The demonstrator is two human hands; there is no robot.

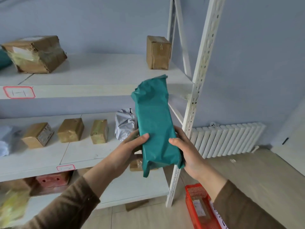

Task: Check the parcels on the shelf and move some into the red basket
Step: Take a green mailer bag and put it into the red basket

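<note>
Both hands, left (pixel 130 146) and right (pixel 186 149), gripped a green parcel (pixel 155 128) upright, fingers wrapped; red basket (pixel 196 205) at five o'clock.

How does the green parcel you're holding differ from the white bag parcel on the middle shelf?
The green parcel is long and wrapped fairly smooth; the white bag parcel is shorter and crumpled. The green parcel is held upright off the shelf by the left hand and right hand; the white bag parcel rests on the middle shelf, untouched. Both look like soft plastic mailers.
</note>
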